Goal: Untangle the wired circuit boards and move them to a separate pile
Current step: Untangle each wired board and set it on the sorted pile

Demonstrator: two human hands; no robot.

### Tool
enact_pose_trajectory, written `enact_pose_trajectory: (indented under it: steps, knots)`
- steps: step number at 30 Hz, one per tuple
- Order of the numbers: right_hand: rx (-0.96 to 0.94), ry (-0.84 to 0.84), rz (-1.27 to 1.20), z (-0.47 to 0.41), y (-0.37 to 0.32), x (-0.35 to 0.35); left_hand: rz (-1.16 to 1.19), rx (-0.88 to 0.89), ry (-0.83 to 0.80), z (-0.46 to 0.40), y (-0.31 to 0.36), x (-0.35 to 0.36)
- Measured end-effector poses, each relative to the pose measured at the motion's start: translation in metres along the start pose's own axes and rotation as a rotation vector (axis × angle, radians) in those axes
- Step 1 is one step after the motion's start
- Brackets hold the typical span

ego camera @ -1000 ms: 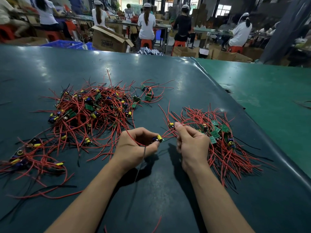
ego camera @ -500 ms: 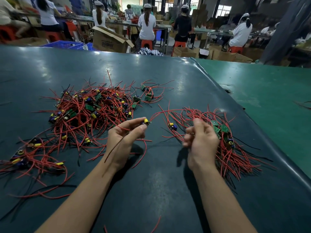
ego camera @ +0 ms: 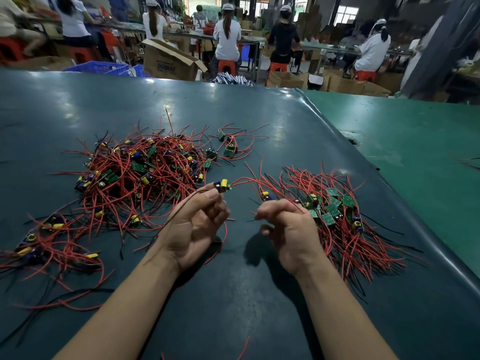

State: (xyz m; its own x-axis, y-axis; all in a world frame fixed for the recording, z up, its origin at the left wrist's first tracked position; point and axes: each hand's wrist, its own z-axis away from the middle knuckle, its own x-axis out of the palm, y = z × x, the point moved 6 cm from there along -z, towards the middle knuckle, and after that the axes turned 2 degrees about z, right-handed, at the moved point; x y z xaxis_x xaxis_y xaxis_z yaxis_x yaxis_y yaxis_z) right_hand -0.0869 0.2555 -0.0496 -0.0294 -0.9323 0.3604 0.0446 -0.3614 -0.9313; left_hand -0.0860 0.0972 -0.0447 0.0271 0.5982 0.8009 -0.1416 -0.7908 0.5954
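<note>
Across the whole near scene lies a glossy dark teal mat (ego camera: pixel 233 120), smooth and rounded at its right edge. On its left sits the big tangle (ego camera: pixel 140 175): thin red and black wires knotted round small green boards with yellow and blue cylinders. To the right lies the sorted pile (ego camera: pixel 335 219), its wires combed toward the near edge, flat green boards on top. Between them, the left hand (ego camera: pixel 192 224), palm up with curled fingers, pinches a single board (ego camera: pixel 222 185) at its fingertips, raised off the mat. The right hand (ego camera: pixel 288 227), curled, grips red wires at the pile's left edge.
</note>
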Motion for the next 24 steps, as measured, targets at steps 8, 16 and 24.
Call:
enact_pose_trajectory:
  steps: [8,16,24]
  knots:
    - [-0.262,0.068,0.475,0.0,0.001,0.006,0.176,-0.083,-0.085,0.001,0.007,-0.002]
    - [-0.089,-0.032,0.247,0.007,0.004,0.015,-0.078,-0.297,-0.044,0.002,-0.018,-0.003]
    - [0.089,-0.178,0.155,0.008,0.011,0.019,-0.348,-0.484,-0.05,0.014,-0.029,-0.003]
